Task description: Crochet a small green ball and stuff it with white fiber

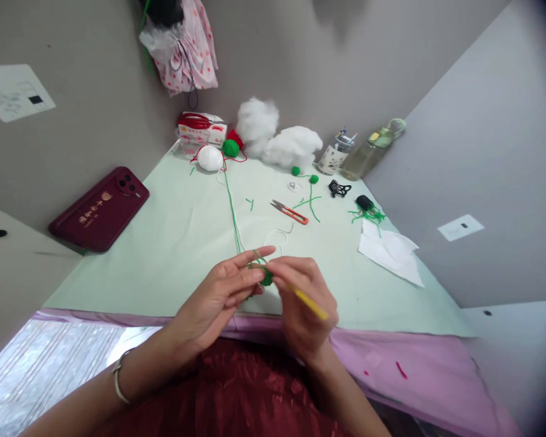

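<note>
Lying ahead are scissors [295, 215] and stuffing [293, 147], on a table [186, 224] between walls [273, 67]. Left hand [218, 288] pinches green yarn [267, 278]; right hand [303, 318] grasps yellow tool [312, 304].

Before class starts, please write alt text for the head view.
A person's left hand holds a small green yarn piece; the right hand grips a yellow tool. Beyond, on the pale table, lie orange snips, a white yarn ball and fluffy stuffing.

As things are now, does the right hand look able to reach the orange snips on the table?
Probably yes: the orange snips lie just beyond the right hand, and nothing tall stands between. However, this hand holds a yellow tool, which it may need to set down first.
</note>
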Demonstrator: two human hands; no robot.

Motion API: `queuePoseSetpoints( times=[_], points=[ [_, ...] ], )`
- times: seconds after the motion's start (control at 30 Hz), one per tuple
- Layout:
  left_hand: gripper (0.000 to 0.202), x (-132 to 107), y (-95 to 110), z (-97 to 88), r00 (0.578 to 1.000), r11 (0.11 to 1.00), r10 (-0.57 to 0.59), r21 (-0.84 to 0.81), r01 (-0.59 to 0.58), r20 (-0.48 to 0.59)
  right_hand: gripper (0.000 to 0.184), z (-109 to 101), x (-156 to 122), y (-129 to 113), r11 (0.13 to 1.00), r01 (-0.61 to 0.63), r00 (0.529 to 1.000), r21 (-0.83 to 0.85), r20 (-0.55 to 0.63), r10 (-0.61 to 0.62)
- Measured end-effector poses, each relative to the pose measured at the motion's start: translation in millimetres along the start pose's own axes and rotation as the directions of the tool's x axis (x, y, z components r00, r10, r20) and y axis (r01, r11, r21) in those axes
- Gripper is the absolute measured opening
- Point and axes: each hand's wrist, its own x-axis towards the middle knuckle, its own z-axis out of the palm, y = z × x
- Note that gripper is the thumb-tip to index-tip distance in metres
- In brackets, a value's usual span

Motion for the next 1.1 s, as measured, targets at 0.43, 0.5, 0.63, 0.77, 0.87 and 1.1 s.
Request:
queuePoseSetpoints(
  times=[0.43, 0.5, 0.63, 0.77, 0.87, 1.1],
  points=[
    [0.036, -3.5, -4.0, 2.0, 0.987, 0.954, 0.160, 0.261, -0.148, -0.027, 0.018, 0.3, 8.2, 7.7, 0.768, -0.397, 0.910, 0.503, 0.104, 0.402],
    [0.037, -4.1, -3.0, 1.1, 0.986, 0.949, 0.163, 0.278, -0.149, -0.029, 0.022, -1.8, 8.0, 9.0, 0.727, -0.422, 0.895, 0.542, 0.118, 0.431],
    [0.036, -5.5, -2.4, -0.9, 0.981, 0.938, 0.190, 0.302, -0.172, -0.034, 0.022, -6.1, 7.6, 5.2, 0.784, -0.367, 0.924, 0.501, 0.095, 0.371],
    [0.032, -5.9, -5.6, -3.1, 0.963, 0.904, 0.264, 0.361, -0.228, -0.053, 0.025, -9.5, 5.3, -2.3, 0.947, -0.204, 0.979, 0.249, 0.051, 0.197],
    [0.032, -5.1, -9.1, -2.3, 0.942, 0.871, 0.328, 0.408, -0.273, -0.070, 0.030, -8.5, 0.8, -3.4, 0.997, 0.020, 0.997, 0.079, 0.075, -0.026],
    [0.043, -1.1, -4.0, 3.5, 1.000, 1.000, 0.005, 0.022, -0.004, -0.029, 0.035, -2.5, -6.9, 4.6, 0.987, 0.132, 0.991, -0.090, 0.045, -0.128]
  ],
)
